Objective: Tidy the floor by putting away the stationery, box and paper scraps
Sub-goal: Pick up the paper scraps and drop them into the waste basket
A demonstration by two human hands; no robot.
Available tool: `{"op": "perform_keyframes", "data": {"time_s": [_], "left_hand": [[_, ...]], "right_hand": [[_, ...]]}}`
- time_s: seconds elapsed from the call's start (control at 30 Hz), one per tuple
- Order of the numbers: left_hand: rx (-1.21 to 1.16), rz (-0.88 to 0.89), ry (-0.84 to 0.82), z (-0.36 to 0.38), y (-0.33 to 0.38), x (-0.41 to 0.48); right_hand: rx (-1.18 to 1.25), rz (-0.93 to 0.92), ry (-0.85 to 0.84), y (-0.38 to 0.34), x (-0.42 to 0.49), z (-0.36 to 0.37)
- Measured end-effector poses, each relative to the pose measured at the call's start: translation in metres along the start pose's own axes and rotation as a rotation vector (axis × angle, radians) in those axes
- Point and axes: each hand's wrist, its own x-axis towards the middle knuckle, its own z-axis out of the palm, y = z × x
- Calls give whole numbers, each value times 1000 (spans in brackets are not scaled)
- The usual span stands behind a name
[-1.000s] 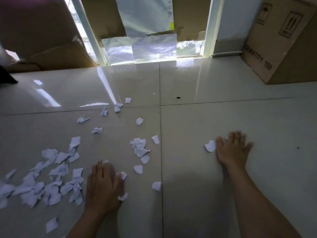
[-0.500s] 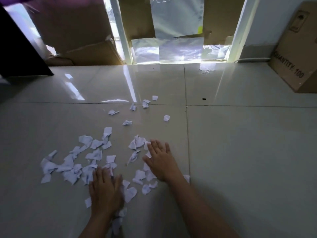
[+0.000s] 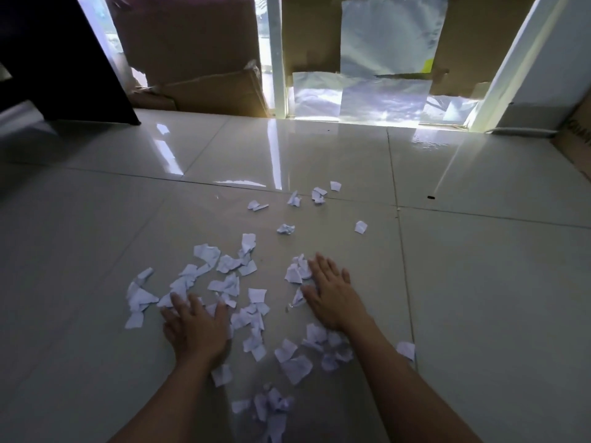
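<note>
Several torn white paper scraps (image 3: 228, 284) lie scattered over the glossy tiled floor (image 3: 479, 282) in front of me. My left hand (image 3: 195, 327) lies flat, palm down, on scraps at the left of the pile. My right hand (image 3: 334, 297) also lies flat with straight fingers, its thumb side against a small clump of scraps (image 3: 297, 271). More scraps (image 3: 271, 407) are bunched between my forearms near the bottom edge. A few loose pieces (image 3: 318, 195) lie farther out near the tile joint. Neither hand holds anything.
Cardboard sheets (image 3: 204, 59) and silver plastic bags (image 3: 383, 59) lean against the window at the back. A dark piece of furniture (image 3: 64, 59) stands at the far left. A cardboard box (image 3: 579, 142) edges in at the right. A small dark speck (image 3: 431, 197) lies on the floor.
My right hand swept left from the far right tile to the pile, pushing scraps along. My left hand stayed flat on the scraps. The view shifted left and closer.
</note>
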Motion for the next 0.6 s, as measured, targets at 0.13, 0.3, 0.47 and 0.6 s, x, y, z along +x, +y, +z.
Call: {"op": "perform_keyframes", "data": {"time_s": [0.13,0.3,0.47,0.6], "left_hand": [[-47,198,-16,6,15,3],[-254,435,21,-4,29,12],[-241,327,128,-23,7,44],[-136,266,-43,-21,-8,58]], "right_hand": [[11,-29,-11,-34,9,18],[30,12,145,-37,-12,20],[-90,-16,-49,-8,-69,18],[-143,-31,-113,-8,-77,29]]}}
